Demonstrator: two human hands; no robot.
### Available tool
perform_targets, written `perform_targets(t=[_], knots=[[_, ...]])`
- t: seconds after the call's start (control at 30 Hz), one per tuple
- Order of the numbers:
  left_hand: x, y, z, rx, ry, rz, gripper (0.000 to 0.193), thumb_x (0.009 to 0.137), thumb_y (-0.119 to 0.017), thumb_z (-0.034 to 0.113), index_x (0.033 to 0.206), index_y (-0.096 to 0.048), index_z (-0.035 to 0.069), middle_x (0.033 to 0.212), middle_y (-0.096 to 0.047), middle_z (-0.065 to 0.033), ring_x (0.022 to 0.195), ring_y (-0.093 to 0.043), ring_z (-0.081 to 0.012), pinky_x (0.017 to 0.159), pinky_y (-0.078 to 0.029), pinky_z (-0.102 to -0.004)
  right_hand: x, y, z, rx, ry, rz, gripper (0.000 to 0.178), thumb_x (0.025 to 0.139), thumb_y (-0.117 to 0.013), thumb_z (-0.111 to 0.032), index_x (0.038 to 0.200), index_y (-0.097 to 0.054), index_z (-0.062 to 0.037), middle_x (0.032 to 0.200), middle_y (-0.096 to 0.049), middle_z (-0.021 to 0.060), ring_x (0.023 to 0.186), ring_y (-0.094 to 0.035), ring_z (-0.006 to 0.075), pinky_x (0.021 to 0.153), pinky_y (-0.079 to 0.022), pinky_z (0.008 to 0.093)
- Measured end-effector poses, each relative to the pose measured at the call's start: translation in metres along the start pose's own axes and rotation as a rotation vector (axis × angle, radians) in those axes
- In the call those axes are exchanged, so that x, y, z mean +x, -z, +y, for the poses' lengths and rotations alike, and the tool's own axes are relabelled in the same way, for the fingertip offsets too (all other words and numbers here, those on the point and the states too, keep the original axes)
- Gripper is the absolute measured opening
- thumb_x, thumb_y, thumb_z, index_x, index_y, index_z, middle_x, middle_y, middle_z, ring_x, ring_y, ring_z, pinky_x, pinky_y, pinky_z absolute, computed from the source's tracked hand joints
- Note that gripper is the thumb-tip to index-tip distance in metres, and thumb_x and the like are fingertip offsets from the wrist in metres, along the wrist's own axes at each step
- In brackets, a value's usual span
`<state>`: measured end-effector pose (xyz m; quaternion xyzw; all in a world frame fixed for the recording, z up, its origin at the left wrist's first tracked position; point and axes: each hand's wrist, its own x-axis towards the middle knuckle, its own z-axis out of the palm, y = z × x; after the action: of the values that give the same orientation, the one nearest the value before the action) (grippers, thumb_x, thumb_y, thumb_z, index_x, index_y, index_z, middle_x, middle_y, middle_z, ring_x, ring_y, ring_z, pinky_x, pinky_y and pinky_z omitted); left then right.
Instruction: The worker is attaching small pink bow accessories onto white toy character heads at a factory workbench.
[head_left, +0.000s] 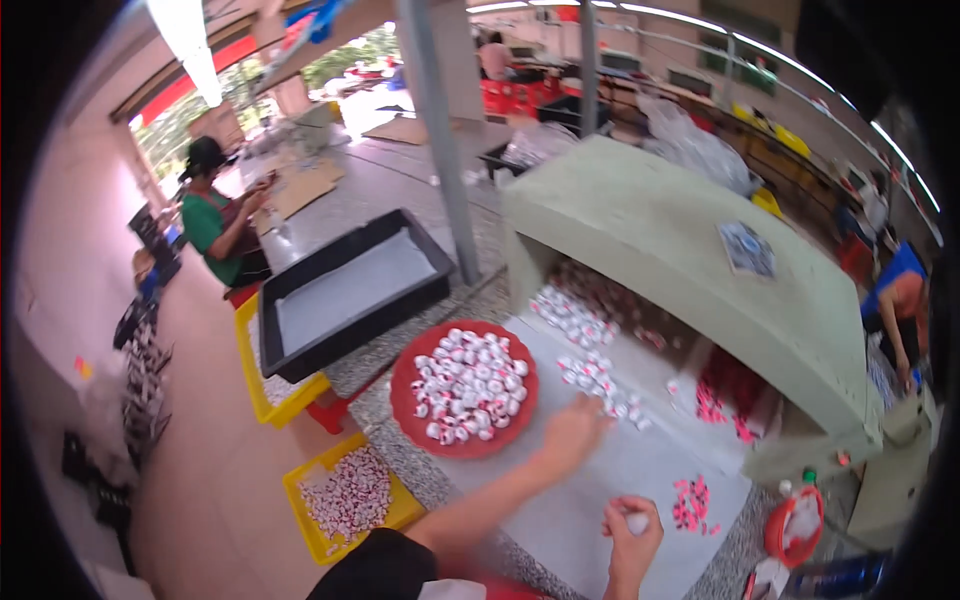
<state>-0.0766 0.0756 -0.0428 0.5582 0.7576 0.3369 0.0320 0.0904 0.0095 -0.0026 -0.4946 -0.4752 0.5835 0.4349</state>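
My left hand (572, 432) reaches across the pale work surface (600, 480) toward a scatter of small white pieces (598, 385), fingers curled at their edge; whether it grips one I cannot tell. My right hand (630, 532) is closed around one small white round piece near the front edge. A red round plate (405, 395) to the left of my left hand is heaped with several white pieces. Small pink caps (690, 502) lie just right of my right hand.
A pale green hood (690, 250) covers the back of the bench, with more white pieces and pink caps beneath. A black tray (290, 290) sits on yellow crates; another yellow crate (395, 512) holds pieces. A red container (797, 520) stands right. A person in green sits far left.
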Motion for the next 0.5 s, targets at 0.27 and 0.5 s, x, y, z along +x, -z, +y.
perform_targets(t=[0.27,0.5], knots=[[-0.004,-0.038,-0.008,-0.247,0.039,-0.004,0.018,0.073,-0.06,0.012,0.089,-0.055,0.006,0.083,-0.055,-0.0166,0.069,-0.058,-0.0342,0.06,-0.047,-0.0432,-0.007,0.038,-0.009,-0.428,0.104,0.035,0.035,0.073,-0.062,-0.006,0.104,-0.048,0.0008,0.088,-0.053,0.0119,0.073,-0.052,0.0189,0.068,-0.044,0.0292],[-0.02,-0.032,-0.024,-0.321,-0.143,-0.178,0.027,0.072,-0.06,0.008,0.099,-0.057,0.01,0.081,-0.054,-0.0151,0.073,-0.058,-0.0296,0.067,-0.047,-0.0382,-0.003,0.038,-0.011,-0.259,0.219,0.0,0.032,0.074,-0.06,-0.005,0.103,-0.048,0.0018,0.093,-0.052,0.0124,0.077,-0.053,0.0177,0.064,-0.044,0.0268]])
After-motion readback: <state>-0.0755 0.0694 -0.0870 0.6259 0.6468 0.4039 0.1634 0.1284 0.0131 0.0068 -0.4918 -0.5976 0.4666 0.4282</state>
